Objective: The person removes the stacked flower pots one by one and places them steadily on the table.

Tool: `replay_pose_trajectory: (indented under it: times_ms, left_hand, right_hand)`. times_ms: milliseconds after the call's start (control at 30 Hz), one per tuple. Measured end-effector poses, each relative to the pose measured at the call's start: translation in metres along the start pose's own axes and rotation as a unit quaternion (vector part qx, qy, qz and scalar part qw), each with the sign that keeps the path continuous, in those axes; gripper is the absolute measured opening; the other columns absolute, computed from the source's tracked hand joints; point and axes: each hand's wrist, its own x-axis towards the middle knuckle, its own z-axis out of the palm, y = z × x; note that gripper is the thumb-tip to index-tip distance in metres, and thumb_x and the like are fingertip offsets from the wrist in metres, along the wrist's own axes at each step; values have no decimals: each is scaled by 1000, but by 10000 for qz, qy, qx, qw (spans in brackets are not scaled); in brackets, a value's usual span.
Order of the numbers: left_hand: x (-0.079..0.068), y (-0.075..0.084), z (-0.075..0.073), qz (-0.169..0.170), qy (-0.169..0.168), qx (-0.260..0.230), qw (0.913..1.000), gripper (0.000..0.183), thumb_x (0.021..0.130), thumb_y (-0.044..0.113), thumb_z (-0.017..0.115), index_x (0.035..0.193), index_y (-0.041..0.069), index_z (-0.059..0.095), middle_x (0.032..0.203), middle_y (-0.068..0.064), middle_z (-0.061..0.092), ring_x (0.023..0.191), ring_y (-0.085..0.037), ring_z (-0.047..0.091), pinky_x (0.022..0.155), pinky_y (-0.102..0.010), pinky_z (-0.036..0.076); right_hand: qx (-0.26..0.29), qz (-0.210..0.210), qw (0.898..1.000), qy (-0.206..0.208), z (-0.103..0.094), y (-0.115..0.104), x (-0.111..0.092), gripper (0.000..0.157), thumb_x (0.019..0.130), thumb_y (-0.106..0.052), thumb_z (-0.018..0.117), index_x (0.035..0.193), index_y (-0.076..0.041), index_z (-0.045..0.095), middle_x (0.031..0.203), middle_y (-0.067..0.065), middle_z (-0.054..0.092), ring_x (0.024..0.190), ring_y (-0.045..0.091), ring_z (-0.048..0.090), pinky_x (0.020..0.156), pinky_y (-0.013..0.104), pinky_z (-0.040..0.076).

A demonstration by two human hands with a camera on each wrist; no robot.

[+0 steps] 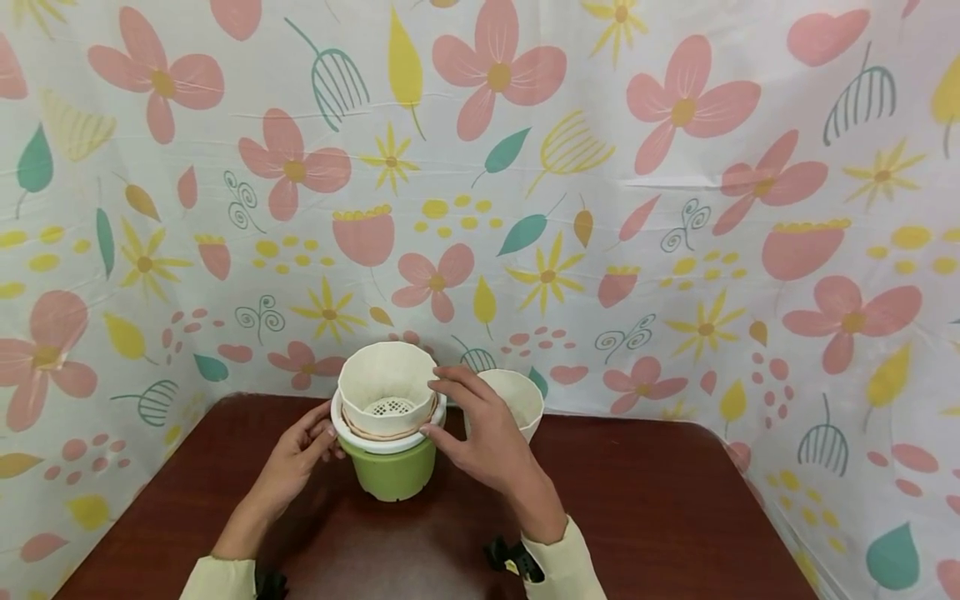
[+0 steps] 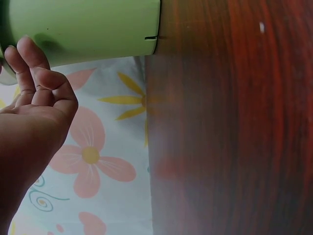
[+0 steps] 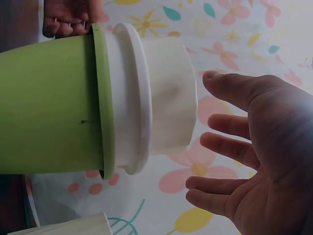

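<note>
A green flowerpot (image 1: 393,475) stands upright on the table. A white pot with a wide rim (image 1: 386,444) sits in its mouth, and a smaller white pot with a perforated bottom (image 1: 360,396) stands within that rim. A brownish band shows around the smaller pot's base in the head view. My left hand (image 1: 292,462) holds the stack's left side near the rims, its lower fingers (image 2: 34,51) bent against the green pot. My right hand (image 3: 264,142) is beside the small pot, fingers spread; the right wrist view shows a gap between them.
Another white pot (image 1: 517,396) stands behind my right hand, partly hidden by it. The dark reddish-brown table (image 1: 637,508) extends to both sides. A flower-printed cloth (image 1: 570,192) hangs behind the table's back edge.
</note>
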Motion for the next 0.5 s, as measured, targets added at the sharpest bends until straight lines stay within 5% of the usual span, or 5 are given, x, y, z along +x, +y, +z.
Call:
replay_pose_trajectory:
  times_ms: [500]
  left_hand:
    - [-1, 1, 1, -29, 41, 24, 10000, 55, 115, 18, 49, 163, -2, 31, 105, -1, 69, 89, -17, 67, 76, -26, 54]
  right_hand:
    - [95, 30, 9999, -129, 12, 0, 2, 48, 90, -21, 89, 132, -9, 71, 145, 9, 61, 137, 21, 57, 110, 41, 51]
